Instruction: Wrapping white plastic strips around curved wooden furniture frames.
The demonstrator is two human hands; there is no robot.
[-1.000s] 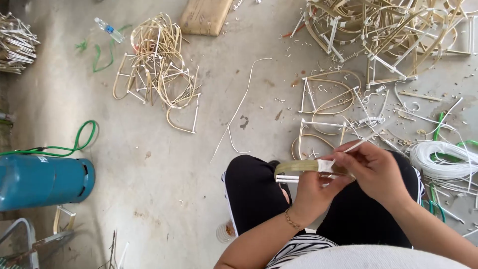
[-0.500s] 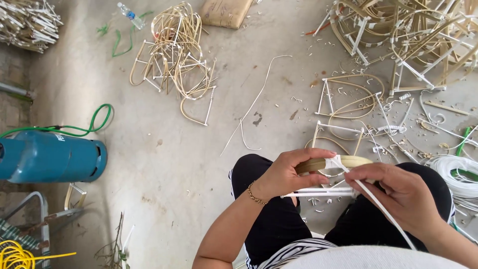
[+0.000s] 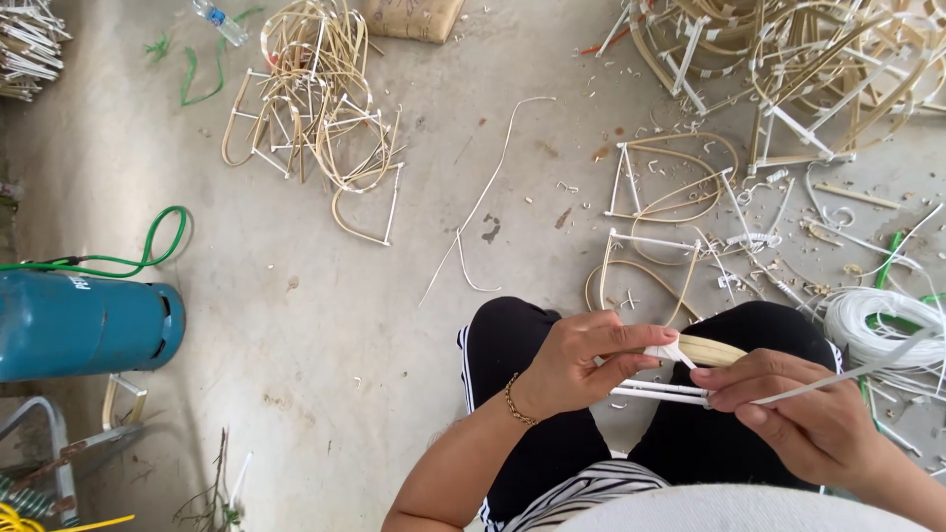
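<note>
Head view: both hands grip a rattan frame piece (image 3: 705,351) above a littered grey concrete floor (image 3: 325,315).

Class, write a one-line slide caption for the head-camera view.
Seated on a concrete floor, the left hand grips a cane piece while the right hand pulls a white strip taut.

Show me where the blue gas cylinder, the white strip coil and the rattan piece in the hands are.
blue gas cylinder (image 3: 84,325), head view, middle of its side.
white strip coil (image 3: 872,320), head view, top of the coil.
rattan piece (image 3: 714,351), head view, bare part between the hands.
</note>
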